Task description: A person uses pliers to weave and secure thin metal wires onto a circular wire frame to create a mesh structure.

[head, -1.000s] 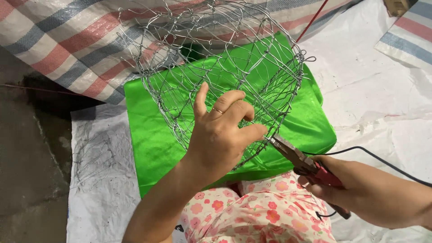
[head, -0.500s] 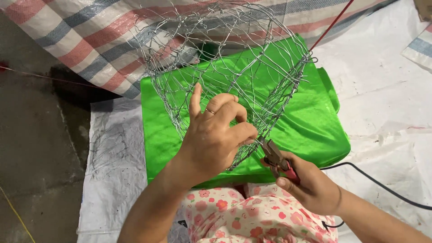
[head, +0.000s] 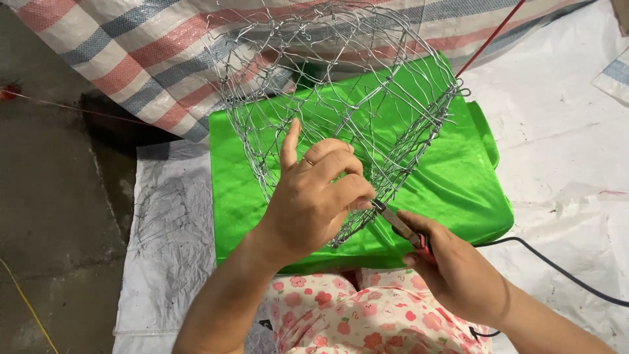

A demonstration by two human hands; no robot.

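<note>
- Hands first: left hand (head: 314, 196) is closed, fingertips pinching a strand of the wire mesh basket (head: 341, 111) at its near rim, index finger raised.
- Right hand (head: 452, 269) is wrapped around red-handled pliers (head: 400, 226), whose nose meets the mesh right at the left fingertips.
- Step in hand, judging by the grip: twisting or tightening a wire joint on the basket's lower edge; the next move calls for a steady pinch while the pliers turn.
- Beyond the hands, the basket rests tilted on a green cushion (head: 452, 177).
- Under that lies a white sheet (head: 563, 151); a striped tarp (head: 131, 59) sits farther out, a black cable (head: 557, 269) to the right.
</note>
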